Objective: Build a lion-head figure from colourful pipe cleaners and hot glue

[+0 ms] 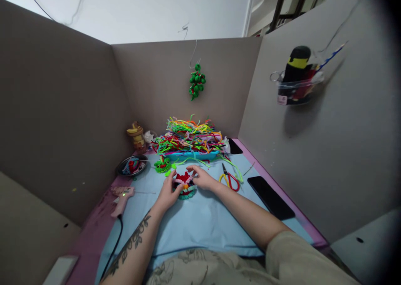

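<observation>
A small figure of fuzzy pipe cleaners point(187, 193) rests low on the blue cloth, teal at its lower edge, with orange, pale pink and red parts above. My left hand point(168, 192) grips its left side, the thumb across the front and the fingers behind. At the upper right of the figure is my right hand point(202, 178), its fingers bent in and closed on the edge by the pale pink strip. What exactly lies between those fingertips is too small to make out. Just behind my left hand sits a green pipe-cleaner figure point(163, 165) with a face.
Scissors point(230, 179) and a black phone point(270, 197) lie to the right. A pink glue gun point(123, 200) and a dark bowl point(125, 172) are at left. Behind stands a blue tray point(194, 156) heaped with pipe cleaners point(191, 138). Grey partitions point(188, 97) enclose the table.
</observation>
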Motion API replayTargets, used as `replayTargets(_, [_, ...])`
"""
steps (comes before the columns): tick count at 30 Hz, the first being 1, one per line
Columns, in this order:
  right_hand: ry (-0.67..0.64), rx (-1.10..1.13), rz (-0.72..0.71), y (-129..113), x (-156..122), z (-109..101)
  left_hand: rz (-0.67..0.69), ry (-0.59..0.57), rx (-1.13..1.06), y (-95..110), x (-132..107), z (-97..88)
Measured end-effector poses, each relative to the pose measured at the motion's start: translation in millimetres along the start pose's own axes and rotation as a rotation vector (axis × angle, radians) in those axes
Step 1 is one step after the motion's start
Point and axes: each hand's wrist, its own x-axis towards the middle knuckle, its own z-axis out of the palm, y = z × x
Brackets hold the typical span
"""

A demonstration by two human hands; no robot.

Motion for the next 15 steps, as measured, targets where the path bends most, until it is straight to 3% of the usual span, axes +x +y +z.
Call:
replayTargets(7, [-0.124,-0.182,-0.214,-8.8,-3.8,-1.5,0.092,-0.071,0.093,3.7,3.7,-3.8])
replayTargets(15, [-0.077,-0.233,-0.181,-9.3,-4.6,-1.0,0.060,-0.068,0.175,2.6,1.9,-2.0])
